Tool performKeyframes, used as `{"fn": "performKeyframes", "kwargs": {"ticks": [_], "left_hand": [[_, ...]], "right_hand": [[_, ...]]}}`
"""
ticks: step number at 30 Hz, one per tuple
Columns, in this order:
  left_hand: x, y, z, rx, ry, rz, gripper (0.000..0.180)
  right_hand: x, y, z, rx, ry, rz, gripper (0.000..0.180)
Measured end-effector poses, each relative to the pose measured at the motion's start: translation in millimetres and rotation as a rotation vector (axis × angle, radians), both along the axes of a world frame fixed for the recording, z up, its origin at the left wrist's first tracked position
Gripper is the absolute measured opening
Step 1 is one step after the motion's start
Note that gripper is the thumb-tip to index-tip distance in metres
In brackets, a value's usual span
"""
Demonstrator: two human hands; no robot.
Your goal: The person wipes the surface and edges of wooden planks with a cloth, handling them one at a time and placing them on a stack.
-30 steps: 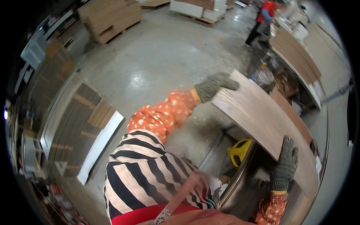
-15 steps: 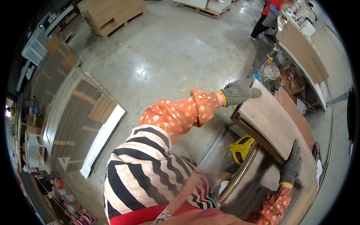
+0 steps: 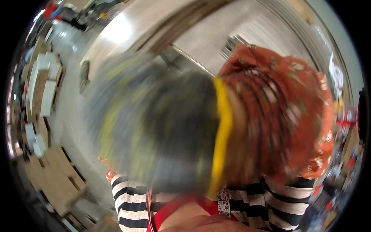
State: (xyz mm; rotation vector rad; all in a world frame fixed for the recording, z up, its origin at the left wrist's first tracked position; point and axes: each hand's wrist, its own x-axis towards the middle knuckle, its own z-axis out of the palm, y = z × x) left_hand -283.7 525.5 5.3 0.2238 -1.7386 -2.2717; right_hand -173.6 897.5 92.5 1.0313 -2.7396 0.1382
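Observation:
My right hand (image 3: 158,127), in a grey-green knit glove with a yellow cuff, is raised very close to the camera and fills the middle. Motion smears its fingers, so whether it holds anything does not show. Past it lies a pale, flat board (image 3: 116,34), shiny under the light. Part of my left hand (image 3: 84,75), gloved alike, shows at the board's left edge, closed over that edge. The remainder of that hand and most of its arm are hidden behind the raised glove.
More pale boards (image 3: 255,23) lie stacked beyond my right sleeve. On the concrete floor (image 3: 69,120) at left stand stacks of panels (image 3: 54,178) on pallets. Another person (image 3: 63,15) in red is at the far upper left. Clutter (image 3: 340,166) lines the right side.
My right hand has left the board and come up in front of the camera. The view has swung to the right, and my left hand stays at the board's edge.

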Motion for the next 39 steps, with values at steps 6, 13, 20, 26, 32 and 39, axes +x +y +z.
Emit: {"fn": "performKeyframes", "kwargs": {"ticks": [6,13,20,26,32,39], "left_hand": [[-7,26,2,-0.169,0.081,0.051,0.043],[-18,21,-12,-0.360,0.187,0.204,0.043],[-28,-9,-54,-0.526,0.377,0.418,0.042],[-58,29,59,-0.673,0.645,0.580,0.042],[-6,33,117,-0.697,0.926,0.121,0.034],[42,164,184,-0.766,1.199,-0.114,0.032]], "right_hand": [[61,96,-4,-0.051,-0.057,-0.179,0.041],[98,166,-19,-0.086,-0.118,-0.340,0.033],[130,142,-24,-0.069,-0.198,-0.518,0.028],[85,26,89,-0.195,-0.235,-0.816,0.025],[190,-61,101,-0.433,0.157,-0.988,0.035],[369,48,68,-1.112,0.439,-1.451,0.027]]}}
